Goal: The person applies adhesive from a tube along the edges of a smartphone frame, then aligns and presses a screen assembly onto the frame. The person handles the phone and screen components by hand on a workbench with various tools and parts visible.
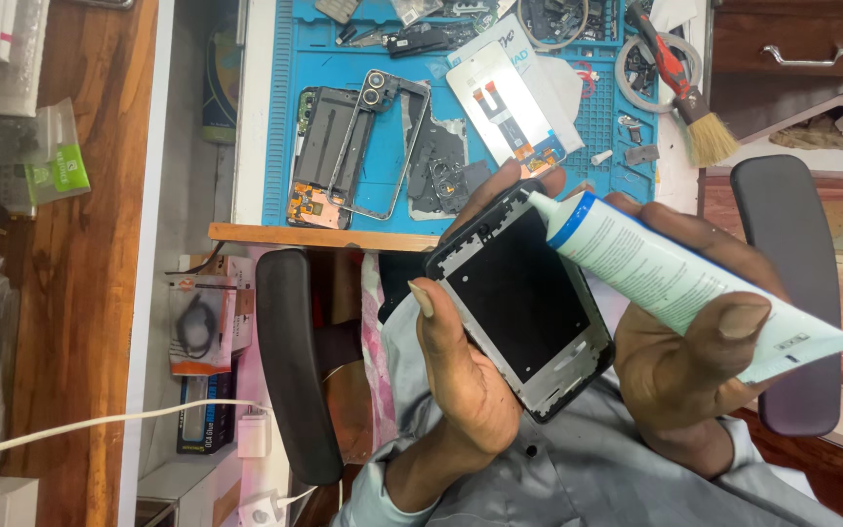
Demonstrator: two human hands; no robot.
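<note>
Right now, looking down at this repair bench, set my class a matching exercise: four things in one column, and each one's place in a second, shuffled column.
Things:
1. phone frame
2. glue tube
3. brush
4. white screen panel

Places:
A. lying flat on the blue mat
B. held in the left hand
C. beside the mat's right edge, bristles on the bench
D. squeezed in the right hand, nozzle at the frame's top edge

Pairs: 1-B, 2-D, 3-C, 4-A

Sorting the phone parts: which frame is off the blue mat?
The black phone frame in the left hand, under the glue tube; others lie on the mat.
</note>
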